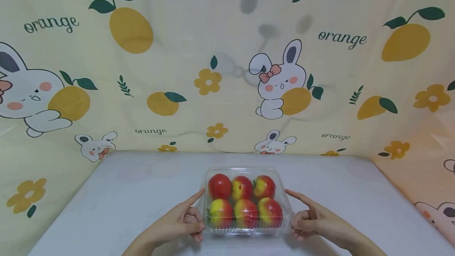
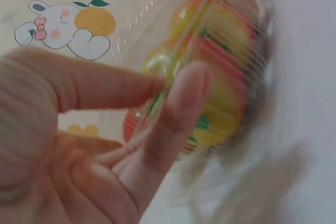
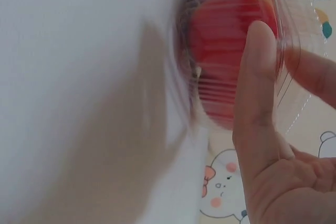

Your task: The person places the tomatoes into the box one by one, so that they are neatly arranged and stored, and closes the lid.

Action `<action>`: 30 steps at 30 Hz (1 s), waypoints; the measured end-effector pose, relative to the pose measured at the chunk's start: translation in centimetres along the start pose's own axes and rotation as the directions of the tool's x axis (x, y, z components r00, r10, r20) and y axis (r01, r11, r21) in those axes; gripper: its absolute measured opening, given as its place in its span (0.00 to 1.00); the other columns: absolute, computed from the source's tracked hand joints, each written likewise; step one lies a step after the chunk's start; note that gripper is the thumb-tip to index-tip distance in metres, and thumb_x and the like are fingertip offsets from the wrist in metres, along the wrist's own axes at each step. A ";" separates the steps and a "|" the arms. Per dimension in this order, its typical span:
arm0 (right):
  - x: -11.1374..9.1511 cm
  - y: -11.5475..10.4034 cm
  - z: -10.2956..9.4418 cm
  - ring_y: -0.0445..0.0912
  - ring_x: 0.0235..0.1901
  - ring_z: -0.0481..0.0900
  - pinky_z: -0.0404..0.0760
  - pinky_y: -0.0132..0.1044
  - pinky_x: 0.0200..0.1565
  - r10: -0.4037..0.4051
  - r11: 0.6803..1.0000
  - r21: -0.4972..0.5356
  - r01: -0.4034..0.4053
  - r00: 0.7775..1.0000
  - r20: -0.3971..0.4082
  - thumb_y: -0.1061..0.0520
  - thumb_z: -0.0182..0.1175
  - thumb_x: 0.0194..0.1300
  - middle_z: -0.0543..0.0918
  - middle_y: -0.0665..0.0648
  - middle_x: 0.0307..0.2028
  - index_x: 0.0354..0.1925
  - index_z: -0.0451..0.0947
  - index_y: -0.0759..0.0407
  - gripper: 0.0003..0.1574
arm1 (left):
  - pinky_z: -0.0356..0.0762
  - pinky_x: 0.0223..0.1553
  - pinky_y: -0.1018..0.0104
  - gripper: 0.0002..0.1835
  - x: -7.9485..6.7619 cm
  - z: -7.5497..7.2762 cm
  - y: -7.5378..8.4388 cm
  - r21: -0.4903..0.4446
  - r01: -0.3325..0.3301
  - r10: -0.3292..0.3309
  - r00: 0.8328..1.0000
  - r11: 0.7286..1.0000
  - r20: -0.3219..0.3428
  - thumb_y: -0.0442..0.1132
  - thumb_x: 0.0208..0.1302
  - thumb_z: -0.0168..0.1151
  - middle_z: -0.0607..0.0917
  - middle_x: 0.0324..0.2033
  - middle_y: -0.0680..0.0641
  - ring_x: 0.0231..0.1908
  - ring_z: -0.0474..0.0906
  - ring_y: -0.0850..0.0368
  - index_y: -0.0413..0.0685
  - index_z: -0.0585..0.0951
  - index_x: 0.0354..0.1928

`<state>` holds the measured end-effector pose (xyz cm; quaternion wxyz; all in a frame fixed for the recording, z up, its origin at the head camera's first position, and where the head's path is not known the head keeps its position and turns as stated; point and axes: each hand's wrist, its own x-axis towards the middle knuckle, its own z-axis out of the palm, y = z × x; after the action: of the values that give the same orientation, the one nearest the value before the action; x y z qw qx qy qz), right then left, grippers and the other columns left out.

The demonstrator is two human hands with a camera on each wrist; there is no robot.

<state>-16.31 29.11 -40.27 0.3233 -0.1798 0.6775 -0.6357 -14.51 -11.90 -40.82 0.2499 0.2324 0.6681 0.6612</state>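
A clear plastic clamshell box (image 1: 245, 230) holds several red-and-yellow fruits (image 1: 246, 213) that look like apples or peaches, set in two rows under its closed lid. On the box's left side, my left hand (image 1: 177, 222) pinches the rim between thumb and index finger, with the other fingers curled below. Opposite it, my right hand (image 1: 321, 224) grips the right rim the same way, index finger reaching along the edge. The right wrist view shows a fingertip (image 3: 260, 40) against the ribbed side wall, with red fruit behind it. Green leaf bits (image 2: 202, 121) show through the plastic in the left wrist view.
A white tabletop (image 1: 142, 185) lies under the box. Behind it hangs a cream cloth (image 1: 227, 31) printed with rabbits, oranges and flowers, which also runs down both sides. Shadows of the hands and box fall on the table.
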 end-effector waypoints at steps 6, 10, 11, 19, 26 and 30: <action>0.2 -0.1 0.1 0.45 0.34 0.82 0.84 0.38 0.43 -0.029 1.000 -0.004 0.030 0.999 0.032 0.66 0.51 0.69 0.82 0.56 0.35 0.74 0.28 0.58 0.51 | 0.81 0.30 0.72 0.49 0.1 0.5 0.4 -0.018 0.019 -0.019 0.999 1.000 -0.040 0.26 0.61 0.58 0.76 0.30 0.48 0.26 0.81 0.61 0.35 0.35 0.74; 0.1 -0.2 0.2 0.43 0.33 0.81 0.83 0.36 0.42 -0.021 0.999 -0.042 0.023 0.999 0.042 0.65 0.51 0.70 0.80 0.55 0.35 0.74 0.27 0.59 0.51 | 0.80 0.29 0.74 0.50 0.1 0.9 0.4 -0.040 0.038 -0.041 0.997 0.998 -0.063 0.24 0.60 0.57 0.75 0.29 0.48 0.25 0.80 0.62 0.36 0.35 0.74; 0.1 -0.2 0.2 0.43 0.33 0.80 0.83 0.36 0.42 -0.014 0.999 -0.047 0.015 0.999 0.038 0.65 0.51 0.70 0.80 0.55 0.35 0.74 0.27 0.59 0.51 | 0.79 0.28 0.74 0.50 0.1 0.9 0.4 -0.046 0.043 -0.046 0.997 0.998 -0.066 0.23 0.59 0.57 0.74 0.29 0.48 0.24 0.79 0.62 0.36 0.35 0.74; 0.0 -0.1 0.6 0.45 0.34 0.79 0.82 0.37 0.42 0.091 0.995 -0.036 -0.093 0.995 -0.040 0.60 0.55 0.69 0.81 0.54 0.34 0.75 0.26 0.56 0.54 | 0.80 0.28 0.74 0.49 0.1 1.0 0.5 -0.052 0.074 -0.078 0.994 0.996 -0.083 0.23 0.60 0.57 0.74 0.29 0.48 0.24 0.80 0.62 0.37 0.37 0.74; 0.1 -0.1 -0.1 0.45 0.37 0.79 0.81 0.37 0.44 0.060 0.990 -0.122 -0.069 0.995 -0.075 0.58 0.53 0.70 0.83 0.56 0.38 0.75 0.32 0.61 0.50 | 0.83 0.33 0.66 0.42 -0.1 0.2 0.6 0.033 0.095 -0.090 0.987 0.995 -0.133 0.30 0.63 0.58 0.80 0.32 0.46 0.27 0.82 0.58 0.35 0.47 0.74; -0.2 -0.2 -0.7 0.43 0.41 0.80 0.82 0.36 0.44 0.005 0.975 -0.220 -0.038 0.989 -0.145 0.56 0.52 0.72 0.82 0.58 0.45 0.74 0.42 0.65 0.43 | 0.83 0.35 0.64 0.33 -0.4 -0.4 0.7 0.157 0.096 -0.061 0.975 0.983 -0.214 0.35 0.66 0.58 0.81 0.37 0.42 0.30 0.82 0.51 0.33 0.59 0.70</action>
<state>-16.61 29.72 -40.00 0.2586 -0.1613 0.7677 -0.5637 -14.45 -12.48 -40.06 0.1842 0.1554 0.7522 0.6133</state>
